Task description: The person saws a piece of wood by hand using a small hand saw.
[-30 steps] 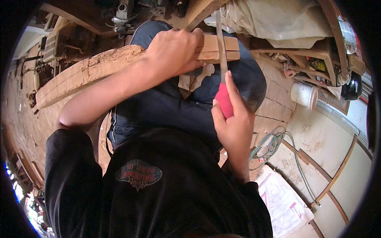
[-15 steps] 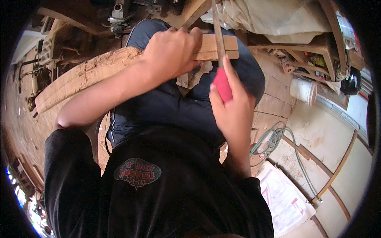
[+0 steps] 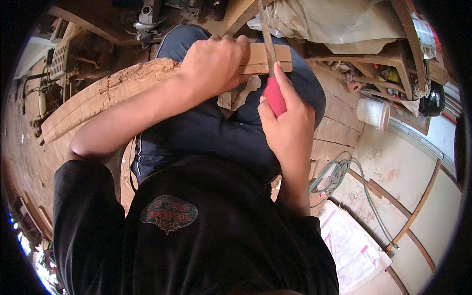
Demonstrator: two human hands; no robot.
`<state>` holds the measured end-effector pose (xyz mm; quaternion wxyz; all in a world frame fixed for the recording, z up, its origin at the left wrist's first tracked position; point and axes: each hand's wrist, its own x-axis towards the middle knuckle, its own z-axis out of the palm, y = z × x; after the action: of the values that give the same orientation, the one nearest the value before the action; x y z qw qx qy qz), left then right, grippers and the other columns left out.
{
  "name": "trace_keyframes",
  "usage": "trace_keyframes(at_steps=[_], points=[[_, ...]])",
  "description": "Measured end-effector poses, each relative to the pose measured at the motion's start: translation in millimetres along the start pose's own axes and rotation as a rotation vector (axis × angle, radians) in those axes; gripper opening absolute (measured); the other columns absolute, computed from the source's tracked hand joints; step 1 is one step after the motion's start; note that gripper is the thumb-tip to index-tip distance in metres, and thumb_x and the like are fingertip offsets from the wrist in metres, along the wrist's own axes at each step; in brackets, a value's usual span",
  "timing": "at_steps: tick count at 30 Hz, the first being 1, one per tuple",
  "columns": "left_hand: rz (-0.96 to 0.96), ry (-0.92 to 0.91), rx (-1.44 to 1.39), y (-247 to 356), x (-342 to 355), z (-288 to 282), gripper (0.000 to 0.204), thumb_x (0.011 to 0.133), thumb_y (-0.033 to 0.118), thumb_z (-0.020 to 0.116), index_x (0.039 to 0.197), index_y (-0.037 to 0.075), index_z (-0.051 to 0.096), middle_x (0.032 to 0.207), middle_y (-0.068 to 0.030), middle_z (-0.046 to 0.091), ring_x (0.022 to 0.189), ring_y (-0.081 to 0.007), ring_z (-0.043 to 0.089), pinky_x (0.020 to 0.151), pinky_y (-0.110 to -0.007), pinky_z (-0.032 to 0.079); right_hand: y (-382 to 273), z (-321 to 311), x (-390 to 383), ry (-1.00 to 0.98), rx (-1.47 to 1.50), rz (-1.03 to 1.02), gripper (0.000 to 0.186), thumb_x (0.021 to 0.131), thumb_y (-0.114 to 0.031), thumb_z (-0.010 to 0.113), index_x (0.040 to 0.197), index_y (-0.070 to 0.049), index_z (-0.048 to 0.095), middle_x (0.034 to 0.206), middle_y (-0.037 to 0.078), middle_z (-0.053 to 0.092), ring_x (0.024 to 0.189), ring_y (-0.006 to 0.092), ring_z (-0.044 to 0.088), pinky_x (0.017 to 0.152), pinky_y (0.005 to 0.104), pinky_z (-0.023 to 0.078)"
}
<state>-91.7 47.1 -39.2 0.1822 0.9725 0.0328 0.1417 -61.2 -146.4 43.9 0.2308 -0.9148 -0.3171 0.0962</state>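
A long, curved piece of wood [image 3: 110, 91] with a rough, cracked upper edge lies across my lap. My left hand [image 3: 215, 61] is closed over it close to its squared right end, pressing it against my legs. In my right hand [image 3: 287, 115] is a handsaw [image 3: 274, 96] with a red handle; the fingers wrap the grip and the index finger stretches along the blade's base. The narrow toothed blade crosses the wood just right of my left hand and points away from me. A thin dark line runs lengthwise in the wood's end.
A wooden bench [image 3: 361, 60] draped with a plastic sheet stands ahead on the right. Nearby are a white bucket [image 3: 372, 113] and a coiled green hose [image 3: 334, 172]. A power tool [image 3: 145, 19] lies far ahead; a marked paper sheet [image 3: 351, 248] is at lower right.
My right hand has pushed the saw a little farther away from my body, and its handle now sits closer to the wood. My left hand and the wood have hardly moved.
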Motion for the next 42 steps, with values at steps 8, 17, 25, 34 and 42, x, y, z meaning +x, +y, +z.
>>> trace_keyframes(at_steps=[8,17,25,34,42], points=[[-0.112,-0.189,-0.065,-4,15,-18,0.057,0.083,0.055,0.082,0.101,0.005,0.062,0.080,-0.0197,0.073,0.078,-0.0391,0.075,0.066,-0.049,0.060,3,-5,-45,0.073,0.105,-0.007,0.064,0.089,-0.010,0.073,0.151,-0.013,0.058,0.121,0.027,0.071,0.105,0.0447,0.072,0.089,0.0455,0.058],[-0.130,-0.222,-0.045,-7,15,-22,0.059,0.082,0.056,0.082,0.106,0.006,0.063,0.082,-0.0208,0.073,0.080,-0.0399,0.075,0.067,-0.050,0.060,3,-8,-37,-0.006,0.033,-0.046,0.068,0.089,-0.007,0.071,0.154,-0.006,0.052,0.129,0.025,0.070,0.106,0.0434,0.072,0.090,0.0470,0.058],[-0.108,-0.176,-0.064,4,10,-9,0.055,0.084,0.054,0.081,0.102,0.006,0.062,0.083,-0.0207,0.073,0.084,-0.0406,0.075,0.071,-0.051,0.060,-1,-7,-7,0.001,0.056,0.026,0.065,0.088,-0.011,0.074,0.151,-0.012,0.058,0.126,0.028,0.069,0.103,0.0459,0.071,0.086,0.0466,0.057],[-0.161,-0.207,-0.081,0,16,-18,0.059,0.082,0.058,0.082,0.103,0.006,0.062,0.082,-0.0196,0.073,0.081,-0.0410,0.075,0.070,-0.052,0.059,13,-25,-68,0.029,0.192,0.033,0.067,0.090,-0.008,0.074,0.154,-0.004,0.054,0.124,0.026,0.073,0.101,0.0357,0.076,0.086,0.0425,0.059],[-0.178,-0.155,-0.056,-4,10,-25,0.067,0.079,0.062,0.083,0.109,0.005,0.063,0.079,-0.0216,0.072,0.080,-0.0431,0.074,0.071,-0.052,0.060,41,-32,-72,0.196,0.408,0.227,0.077,0.089,-0.001,0.077,0.157,0.007,0.043,0.150,0.024,0.059,0.125,0.0216,0.064,0.106,0.0347,0.049]])
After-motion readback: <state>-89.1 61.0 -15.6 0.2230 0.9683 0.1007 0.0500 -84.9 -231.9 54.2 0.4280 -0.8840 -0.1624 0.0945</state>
